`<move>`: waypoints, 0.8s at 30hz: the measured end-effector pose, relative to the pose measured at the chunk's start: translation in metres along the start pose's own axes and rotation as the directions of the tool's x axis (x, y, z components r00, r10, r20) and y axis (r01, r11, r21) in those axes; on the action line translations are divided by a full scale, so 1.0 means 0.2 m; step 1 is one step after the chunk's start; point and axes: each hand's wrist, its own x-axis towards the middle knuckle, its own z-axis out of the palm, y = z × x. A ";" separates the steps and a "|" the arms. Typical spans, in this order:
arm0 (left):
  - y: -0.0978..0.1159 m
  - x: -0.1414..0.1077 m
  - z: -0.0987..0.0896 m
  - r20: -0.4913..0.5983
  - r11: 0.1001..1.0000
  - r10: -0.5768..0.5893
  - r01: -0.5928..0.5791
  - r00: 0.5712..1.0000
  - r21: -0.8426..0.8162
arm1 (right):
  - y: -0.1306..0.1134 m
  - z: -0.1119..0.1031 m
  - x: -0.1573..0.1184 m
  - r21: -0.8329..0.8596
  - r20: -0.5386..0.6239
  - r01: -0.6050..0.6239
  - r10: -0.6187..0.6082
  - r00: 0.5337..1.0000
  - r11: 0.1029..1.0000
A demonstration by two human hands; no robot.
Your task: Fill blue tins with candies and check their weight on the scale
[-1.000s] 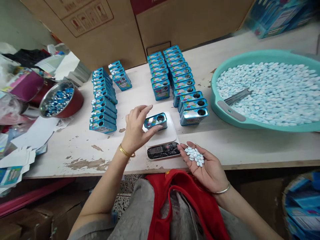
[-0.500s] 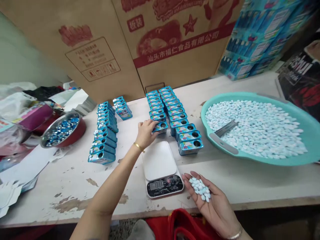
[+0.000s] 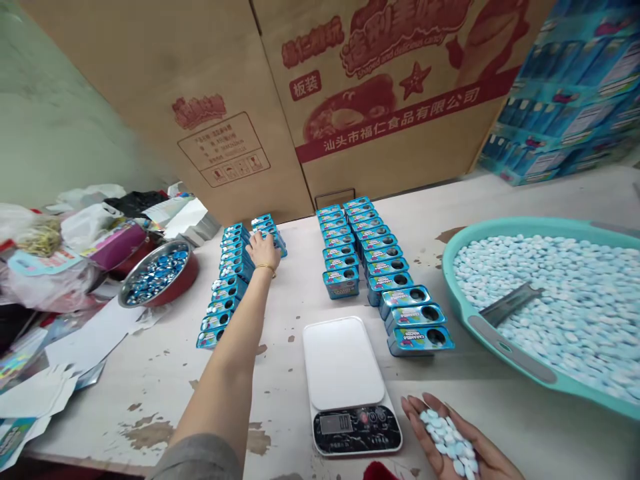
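My left hand [image 3: 263,252] reaches to the far left of the table, fingers bent over a blue candy tin [image 3: 283,248] in a short row; its fingertips are partly hidden. My right hand [image 3: 465,440], palm up and cupped at the lower right, holds a small pile of pale blue and white candies [image 3: 450,441]. Between my arms lies a white kitchen scale [image 3: 345,363] with a bare plate, its display reading 0.0. Behind it stand two rows of blue tins [image 3: 341,283] with round dark openings. Another row of tins [image 3: 213,338], with pale candies at their openings, is by my left forearm.
A turquoise tub [image 3: 500,353] of candies with a metal scoop [image 3: 513,303] stands at right. A bowl [image 3: 187,283] of shiny blue pieces sits at left, near papers and bags. Cardboard cartons [image 3: 280,147] and stacked blue packs [image 3: 555,120] line the back.
My left hand has left the front tin of the middle row and moved left to the short row. My right hand still holds the candies. The view has shifted.
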 end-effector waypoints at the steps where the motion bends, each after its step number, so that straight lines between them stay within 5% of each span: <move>1: -0.02 0.01 0.00 0.017 0.999 0.032 -0.032 0.999 0.002 | 0.00 0.01 -0.01 0.004 -0.006 0.003 -0.003 1.000 1.000; 5: -0.05 -0.04 -0.06 0.076 0.961 0.263 -0.268 0.962 0.062 | -0.02 0.06 -0.07 0.044 -0.040 0.044 -0.042 0.998 0.998; 8: -0.05 -0.17 -0.21 0.085 0.911 0.399 -0.405 0.913 0.076 | -0.02 0.09 -0.10 0.058 -0.047 0.058 -0.055 0.997 0.997; 11: -0.02 -0.40 -0.45 0.075 0.864 0.502 -0.502 0.861 -0.019 | -0.02 0.09 -0.10 0.038 -0.030 0.055 -0.054 0.998 0.998; 15: 0.13 -0.77 -0.70 0.168 0.750 0.660 -0.626 0.732 -0.214 | 0.01 0.06 -0.11 -0.009 0.037 0.046 -0.046 0.998 0.999; 20: 0.32 -1.00 -0.69 0.286 0.669 0.742 -0.692 0.606 -0.269 | 0.04 0.02 -0.16 -0.028 0.094 0.041 -0.038 0.995 0.999; 24: 0.34 -1.03 -0.67 0.232 0.639 0.769 -0.718 0.595 -0.275 | 0.04 -0.01 -0.21 -0.016 0.109 0.056 -0.054 0.993 0.998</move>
